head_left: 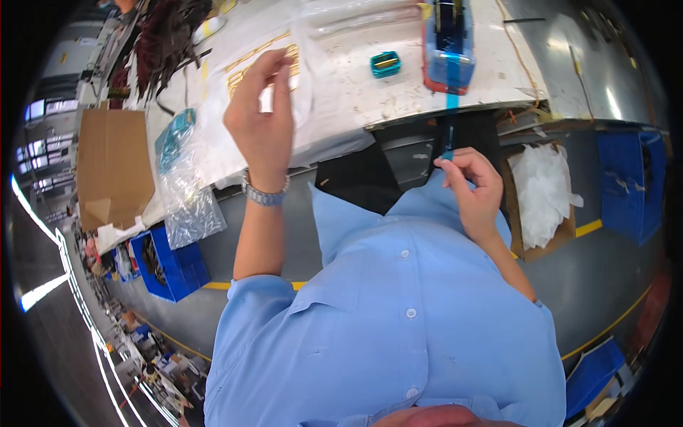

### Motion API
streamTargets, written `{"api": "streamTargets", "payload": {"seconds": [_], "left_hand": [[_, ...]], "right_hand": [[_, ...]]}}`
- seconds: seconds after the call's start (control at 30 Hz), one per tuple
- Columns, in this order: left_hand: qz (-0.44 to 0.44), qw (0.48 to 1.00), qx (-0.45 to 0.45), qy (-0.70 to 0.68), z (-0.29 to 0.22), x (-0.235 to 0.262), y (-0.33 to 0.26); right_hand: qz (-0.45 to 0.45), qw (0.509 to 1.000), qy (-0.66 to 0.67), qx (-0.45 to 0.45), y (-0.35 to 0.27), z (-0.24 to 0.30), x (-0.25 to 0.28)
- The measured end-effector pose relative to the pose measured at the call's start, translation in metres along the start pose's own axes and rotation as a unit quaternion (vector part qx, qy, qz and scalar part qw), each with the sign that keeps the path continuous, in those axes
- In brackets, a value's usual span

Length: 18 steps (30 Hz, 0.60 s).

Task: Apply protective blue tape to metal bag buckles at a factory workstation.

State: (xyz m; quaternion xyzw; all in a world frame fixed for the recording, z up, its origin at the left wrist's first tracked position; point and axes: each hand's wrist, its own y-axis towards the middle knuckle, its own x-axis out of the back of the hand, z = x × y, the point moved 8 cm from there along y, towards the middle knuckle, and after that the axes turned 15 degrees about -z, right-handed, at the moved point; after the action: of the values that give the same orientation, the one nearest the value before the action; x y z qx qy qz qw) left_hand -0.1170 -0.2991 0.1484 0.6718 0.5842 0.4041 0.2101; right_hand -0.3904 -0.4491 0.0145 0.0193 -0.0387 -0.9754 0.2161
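A strip of translucent blue tape (450, 117) runs down from a blue-and-red tape dispenser (449, 71) at the front edge of the white table. Its free end is pinched between the thumb and forefinger of my right hand (473, 186), in front of the table. My left hand (262, 117), with a metal watch (265, 195) on the wrist, hovers over the table at left. Its thumb and forefinger come together beside several gold-coloured metal pieces (242, 75) lying on white sheeting; whatever sits between the fingertips is too small to make out.
A small teal tape-wrapped bundle (385, 64) lies on the table (348, 92). Clear plastic bags (188, 206) hang off its left edge beside a cardboard box (114, 167). Blue bins (171, 263) stand on the floor; a carton of white wrapping (542, 192) is at right.
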Motion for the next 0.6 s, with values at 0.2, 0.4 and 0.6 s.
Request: {"api": "streamTargets", "payload": {"seconds": [0.2, 0.4, 0.6], "left_hand": [[0.159, 0.952, 0.001, 0.260, 0.111, 0.064, 0.010], [0.264, 0.910, -0.172, 0.270, 0.112, 0.042, -0.009], [0.289, 0.918, -0.041, 0.269, 0.147, 0.053, 0.008]], "right_hand": [[0.039, 0.994, 0.046, -0.089, -0.006, -0.004, -0.003], [0.032, 0.979, 0.096, -0.177, -0.007, -0.002, -0.004], [0.061, 0.977, 0.115, -0.169, -0.005, 0.009, -0.012]]}}
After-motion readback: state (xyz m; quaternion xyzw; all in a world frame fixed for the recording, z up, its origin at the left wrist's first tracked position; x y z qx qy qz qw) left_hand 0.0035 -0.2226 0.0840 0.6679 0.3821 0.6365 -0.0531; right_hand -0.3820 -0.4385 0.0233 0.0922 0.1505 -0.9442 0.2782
